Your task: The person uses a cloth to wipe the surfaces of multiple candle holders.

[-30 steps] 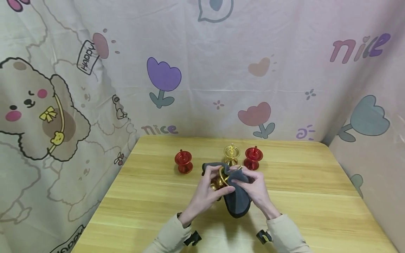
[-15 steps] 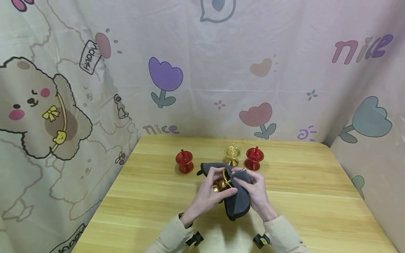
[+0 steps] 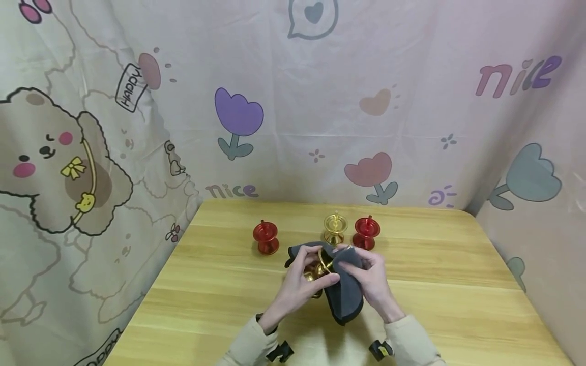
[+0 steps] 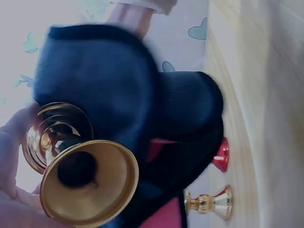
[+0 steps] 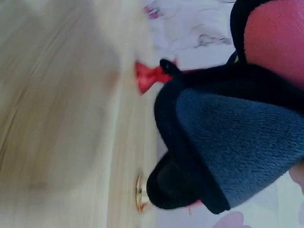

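A shiny gold candle holder (image 4: pixel 111 183) is held tipped on its side above the middle of the desk (image 3: pixel 220 295). Its smooth, hollow foot flares like a bell, dark deep inside; behind it come a narrow stem and a ringed round dish, whose rim lies against a cloth (image 3: pixel 350 292).

The left hand (image 3: pixel 295 284) has its thumb and fingers curved partway round the holder, gripping it. The right hand (image 3: pixel 374 277) pinches the cloth, thumb in front and fingers mostly hidden behind. The cloth is soft and grey with a dark border, folded over and hanging below the hands; the wrist views also show pink on it.

Beyond the hands, three more holders stand upright near the back edge: a red candle holder (image 3: pixel 266 239) left of the middle, well in from the left edge, then a pale gold candle holder (image 3: pixel 335 229) and, just beside it, a second red candle holder (image 3: pixel 366 233). Wide stretches of wood lie between the hands and both side edges, the right one broader. A printed curtain (image 3: pixel 293 117) rises behind the back edge; the front edge is out of view
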Demonstrator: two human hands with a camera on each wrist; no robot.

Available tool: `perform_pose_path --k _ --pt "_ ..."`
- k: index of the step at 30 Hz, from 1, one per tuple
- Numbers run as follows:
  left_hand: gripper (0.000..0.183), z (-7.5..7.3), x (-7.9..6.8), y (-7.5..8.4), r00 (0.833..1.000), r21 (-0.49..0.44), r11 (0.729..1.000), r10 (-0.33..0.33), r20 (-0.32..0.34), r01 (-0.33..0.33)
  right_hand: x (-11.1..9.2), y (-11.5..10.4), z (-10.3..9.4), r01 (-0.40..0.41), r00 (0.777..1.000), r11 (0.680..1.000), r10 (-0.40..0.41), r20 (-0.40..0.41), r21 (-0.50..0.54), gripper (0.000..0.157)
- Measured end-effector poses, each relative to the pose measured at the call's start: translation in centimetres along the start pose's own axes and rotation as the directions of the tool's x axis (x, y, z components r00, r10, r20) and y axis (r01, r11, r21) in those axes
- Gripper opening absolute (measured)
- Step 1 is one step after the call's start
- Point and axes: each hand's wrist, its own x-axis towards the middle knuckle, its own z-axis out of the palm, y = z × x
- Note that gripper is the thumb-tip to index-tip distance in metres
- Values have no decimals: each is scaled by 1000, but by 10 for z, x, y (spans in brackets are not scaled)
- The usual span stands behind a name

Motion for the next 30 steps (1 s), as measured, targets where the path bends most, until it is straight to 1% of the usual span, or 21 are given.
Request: perform_pose_path --k 2,3,4,6,9,12,15,17,20,21,22,23,25,28,30 --pt "56 0 -1 0 1000 8 1000 -7 -9 7 0 1 -2 45 998 993 -39 58 -109 29" --pt "56 0 -1 1 1000 12 1000 -13 -13 13 1 2 -3 63 995 987 -51 84 -147 29" --pt "57 0 0 1 1000 16 1000 -20 -17 20 2 2 -4 74 993 983 -58 100 -169 29" --pt "57 1 0 1 999 30 999 -28 -16 29 3 1 -4 70 993 981 -52 102 -182 28" --pt "59 4 1 3 999 30 999 -37 -3 37 3 0 -3 49 996 991 -39 82 -121 23" --pt "59 6 2 4 999 23 999 -28 20 27 2 0 -2 55 997 998 -55 55 -6 21" --pt "58 7 1 4 1000 20 1000 -16 26 15 0 -1 -1 56 998 992 -58 15 113 28" --pt "57 6 0 2 1000 20 1000 -18 23 17 0 -3 0 41 999 982 -36 -28 182 31" --pt "57 6 -1 1 999 21 999 -30 16 30 -1 -4 1 26 997 971 -6 -83 239 32" --pt "57 6 -1 1 999 22 999 -34 13 34 -1 -4 1 21 996 972 0 -90 233 31" --pt "58 6 -1 0 999 22 999 -38 10 37 -1 -5 1 17 997 979 0 -83 202 30" --pt "58 6 -1 0 999 24 999 -40 6 40 -1 -4 0 8 998 986 3 -69 165 30" --pt "58 6 -1 0 999 20 999 -45 -7 46 -2 -4 0 -2 1000 999 3 -26 51 29" --pt "57 6 -1 1 998 10 998 -55 -24 56 -2 -3 -1 5 999 995 -2 38 -98 29" --pt "57 7 -1 1 998 8 998 -55 -30 56 -2 -2 -1 11 999 992 -5 49 -125 28"
